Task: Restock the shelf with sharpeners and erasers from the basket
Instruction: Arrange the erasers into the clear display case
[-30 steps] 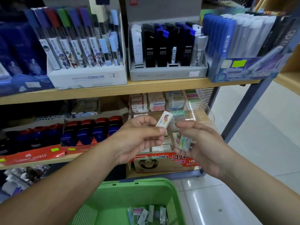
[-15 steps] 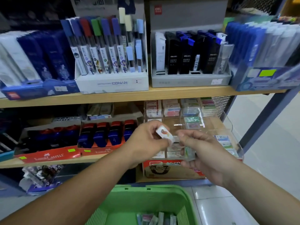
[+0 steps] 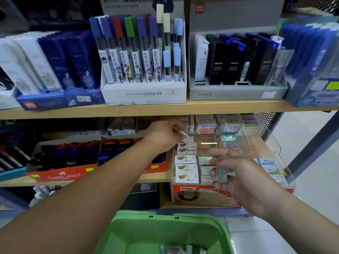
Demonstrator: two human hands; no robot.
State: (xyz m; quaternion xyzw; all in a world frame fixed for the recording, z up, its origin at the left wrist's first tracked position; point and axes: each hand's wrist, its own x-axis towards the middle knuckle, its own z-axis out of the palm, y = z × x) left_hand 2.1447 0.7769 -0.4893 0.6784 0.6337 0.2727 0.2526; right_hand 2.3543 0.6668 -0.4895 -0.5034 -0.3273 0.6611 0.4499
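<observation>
Nearest, a green slatted plastic basket sat at the bottom edge, with a few small wrapped packets in it. The right hand hovered in front of a clear acrylic divided tray, fingers curled round a small greenish wrapped eraser. Further in, the left hand reached over the tray's left column, pinching a small white wrapped eraser, blurred, above a row of white sleeved erasers. The tray rested on the light wooden lower shelf, just beside a red cardboard display box. Farthest, a white cardboard pencil-lead display box stood on the light wooden upper shelf.
</observation>
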